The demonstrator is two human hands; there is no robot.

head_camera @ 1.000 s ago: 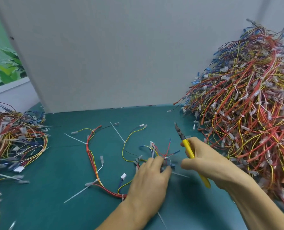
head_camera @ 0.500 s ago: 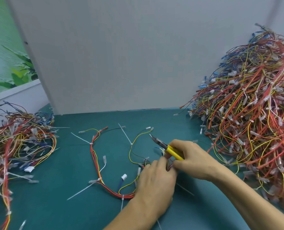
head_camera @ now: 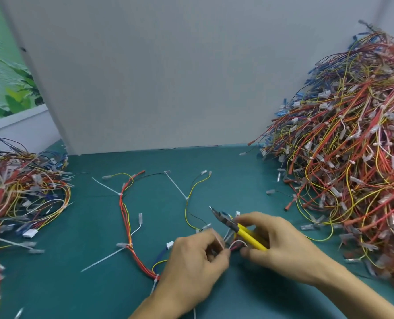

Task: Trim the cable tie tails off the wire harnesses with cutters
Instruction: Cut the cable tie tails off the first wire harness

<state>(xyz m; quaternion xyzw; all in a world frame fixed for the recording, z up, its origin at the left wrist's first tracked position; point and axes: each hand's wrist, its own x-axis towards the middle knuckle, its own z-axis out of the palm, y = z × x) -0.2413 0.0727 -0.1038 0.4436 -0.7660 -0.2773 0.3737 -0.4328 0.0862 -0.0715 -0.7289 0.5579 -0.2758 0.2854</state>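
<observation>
One wire harness [head_camera: 128,224] of red, yellow and black wires lies spread on the green table [head_camera: 76,284], with several white cable tie tails [head_camera: 176,186] sticking out. My left hand [head_camera: 191,265] pinches the harness wires near its right end. My right hand [head_camera: 276,245] grips the yellow-handled cutters [head_camera: 235,229], whose metal jaws point up and left, just above the wires between both hands. What the fingers cover of the wires is hidden.
A tall heap of harnesses [head_camera: 352,157] fills the right side of the table. A lower pile of harnesses [head_camera: 18,196] lies at the left edge. A grey panel [head_camera: 168,77] stands behind the table.
My right hand swung the cutters down from pointing away to pointing left, close over the wires my left hand holds. Both hands drew together.
</observation>
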